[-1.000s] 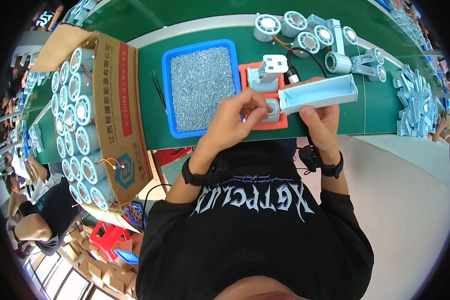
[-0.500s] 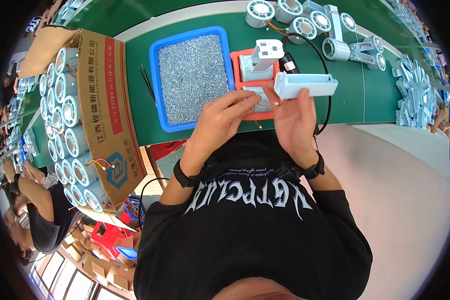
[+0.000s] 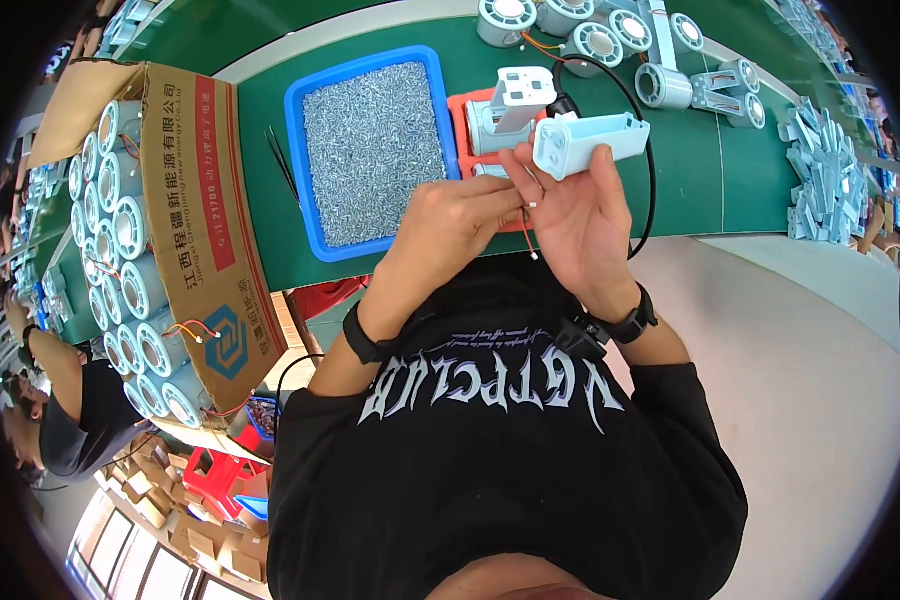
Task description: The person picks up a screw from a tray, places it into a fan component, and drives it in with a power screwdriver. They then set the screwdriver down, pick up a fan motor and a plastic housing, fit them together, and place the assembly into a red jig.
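Observation:
My right hand [image 3: 582, 225] holds a long, hollow, light-blue plastic housing [image 3: 595, 146], its thumb on the near side and its palm turned up. The housing's closed end with round bosses faces left. Close beside it, my left hand [image 3: 462, 218] has its fingertips pinched on a thin wire with a small white connector [image 3: 532, 205], touching the right hand's fingers. A red wire [image 3: 529, 238] hangs below with another white plug. Behind the hands an orange fixture [image 3: 458, 130] bears a grey cylinder part with an upright white bracket [image 3: 523, 90]; my hands partly hide the fixture.
A blue tray [image 3: 297, 150] full of small screws lies left of the fixture. Further left stands a cardboard box [image 3: 192, 200] of grey cylinders. A black cable [image 3: 653, 170] curves right of the housing. More cylinder parts [image 3: 663, 87] and a pile of flat pieces [image 3: 826, 175] lie beyond.
The housing has tilted, so its closed end now shows more. My hands have come together, and the left fingers have moved right, from over the fixture to the right hand's fingers.

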Demonstrator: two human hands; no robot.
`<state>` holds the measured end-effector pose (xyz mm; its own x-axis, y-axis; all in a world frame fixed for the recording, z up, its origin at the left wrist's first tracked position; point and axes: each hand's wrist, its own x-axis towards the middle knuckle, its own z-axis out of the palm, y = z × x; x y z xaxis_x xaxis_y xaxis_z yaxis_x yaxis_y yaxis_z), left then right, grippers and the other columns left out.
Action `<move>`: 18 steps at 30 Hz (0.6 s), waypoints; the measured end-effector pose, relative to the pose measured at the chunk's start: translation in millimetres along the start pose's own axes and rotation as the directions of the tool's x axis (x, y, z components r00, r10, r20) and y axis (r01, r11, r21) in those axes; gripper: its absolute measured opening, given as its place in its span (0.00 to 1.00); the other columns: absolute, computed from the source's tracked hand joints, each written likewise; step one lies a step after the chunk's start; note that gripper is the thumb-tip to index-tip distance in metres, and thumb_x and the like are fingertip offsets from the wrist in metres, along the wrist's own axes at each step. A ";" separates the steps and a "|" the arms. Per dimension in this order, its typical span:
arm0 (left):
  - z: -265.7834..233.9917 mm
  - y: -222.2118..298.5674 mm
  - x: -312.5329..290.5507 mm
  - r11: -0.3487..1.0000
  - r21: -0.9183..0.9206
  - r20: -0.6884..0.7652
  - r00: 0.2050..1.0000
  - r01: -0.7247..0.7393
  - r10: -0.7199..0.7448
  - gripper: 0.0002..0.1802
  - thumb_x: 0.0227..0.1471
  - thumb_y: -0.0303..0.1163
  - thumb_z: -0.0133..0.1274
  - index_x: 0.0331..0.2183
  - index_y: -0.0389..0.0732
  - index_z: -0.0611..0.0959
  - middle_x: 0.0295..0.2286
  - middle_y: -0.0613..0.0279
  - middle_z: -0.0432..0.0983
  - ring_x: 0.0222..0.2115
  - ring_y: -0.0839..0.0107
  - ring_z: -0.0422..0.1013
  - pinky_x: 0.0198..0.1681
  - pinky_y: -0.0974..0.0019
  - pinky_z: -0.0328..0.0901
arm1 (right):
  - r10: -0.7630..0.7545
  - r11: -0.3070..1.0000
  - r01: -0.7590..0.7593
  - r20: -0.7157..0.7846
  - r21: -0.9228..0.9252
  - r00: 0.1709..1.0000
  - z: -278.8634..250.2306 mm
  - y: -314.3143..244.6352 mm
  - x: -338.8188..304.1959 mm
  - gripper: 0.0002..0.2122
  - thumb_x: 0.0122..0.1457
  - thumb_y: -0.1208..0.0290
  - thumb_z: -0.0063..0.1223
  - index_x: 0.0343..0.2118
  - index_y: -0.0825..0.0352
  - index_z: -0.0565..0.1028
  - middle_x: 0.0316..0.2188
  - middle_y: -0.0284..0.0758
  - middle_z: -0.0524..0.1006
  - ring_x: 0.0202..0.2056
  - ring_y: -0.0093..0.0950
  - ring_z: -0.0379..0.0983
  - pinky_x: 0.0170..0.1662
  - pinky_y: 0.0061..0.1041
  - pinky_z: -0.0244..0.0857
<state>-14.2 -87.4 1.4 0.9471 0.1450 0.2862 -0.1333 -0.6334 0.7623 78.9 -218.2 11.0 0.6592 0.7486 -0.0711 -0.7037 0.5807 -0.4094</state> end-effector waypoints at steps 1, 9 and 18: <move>-2.1 4.8 2.6 1.000 -0.002 0.002 1.000 -0.001 0.001 0.10 0.41 0.21 0.58 0.32 0.37 0.84 0.27 0.59 0.79 0.22 0.64 0.74 0.25 0.65 0.67 | -0.002 1.000 0.002 -0.002 0.000 1.000 0.7 -0.5 1.2 0.20 0.67 0.57 0.34 0.52 0.68 0.66 0.48 0.38 0.74 0.50 0.35 0.71 0.63 0.41 0.55; -15.1 17.0 16.0 0.852 -0.324 0.276 0.903 0.411 -0.331 0.07 0.46 0.26 0.56 0.30 0.33 0.82 0.22 0.50 0.76 0.23 0.54 0.73 0.27 0.60 0.66 | 0.033 0.999 -0.031 0.077 -0.031 0.996 8.2 -9.8 10.0 0.20 0.68 0.58 0.33 0.53 0.68 0.64 0.48 0.40 0.74 0.51 0.39 0.70 0.63 0.45 0.53; -11.8 14.4 17.9 0.932 -0.233 0.109 0.959 0.279 -0.260 0.06 0.47 0.26 0.54 0.30 0.35 0.82 0.20 0.51 0.74 0.21 0.53 0.71 0.25 0.59 0.64 | 0.019 0.225 0.519 0.536 -0.824 0.844 8.9 -60.0 5.6 0.19 0.56 0.70 0.56 0.49 0.65 0.66 0.44 0.42 0.75 0.46 0.41 0.72 0.51 0.38 0.64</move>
<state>-2.6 -84.9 24.3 0.9752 0.2207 0.0132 0.0717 -0.3722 0.9254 122.5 -245.9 43.3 0.4007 0.8142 0.4201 0.4023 0.2556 -0.8791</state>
